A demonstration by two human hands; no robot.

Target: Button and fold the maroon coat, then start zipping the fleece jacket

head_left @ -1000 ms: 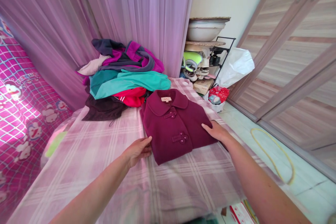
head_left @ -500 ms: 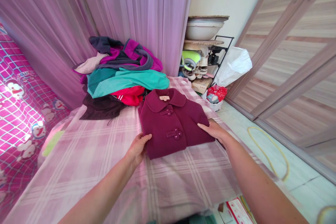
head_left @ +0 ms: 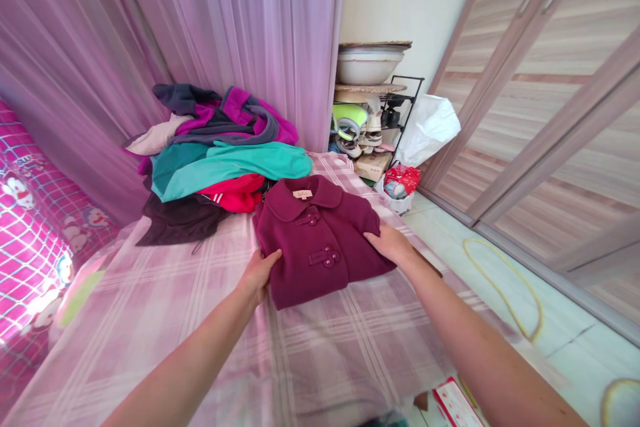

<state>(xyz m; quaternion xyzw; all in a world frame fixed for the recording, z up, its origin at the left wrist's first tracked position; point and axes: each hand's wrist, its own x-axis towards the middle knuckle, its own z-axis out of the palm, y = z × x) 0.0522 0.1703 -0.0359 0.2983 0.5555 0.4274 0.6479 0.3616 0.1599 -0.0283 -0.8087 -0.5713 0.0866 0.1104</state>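
Observation:
A folded maroon coat [head_left: 315, 247] with a collar and button tabs lies on the plaid pink bed sheet [head_left: 165, 307]. My left hand [head_left: 257, 273] holds its left edge, thumb on top and fingers tucked under the fabric. My right hand [head_left: 390, 245] grips the right edge the same way. Both forearms reach in from the bottom of the view.
A heap of loose clothes [head_left: 220, 153], teal, red, purple and dark, sits behind the coat against the lilac curtain [head_left: 225, 27]. A shoe rack [head_left: 373, 127] with a basin [head_left: 367, 63], a white bag [head_left: 427, 127], sliding doors [head_left: 550, 113] and a yellow cord [head_left: 505, 287] are on the right.
Both hands have closed in on the coat's sides, from resting beside it to gripping its edges. The view has shifted a little to the right.

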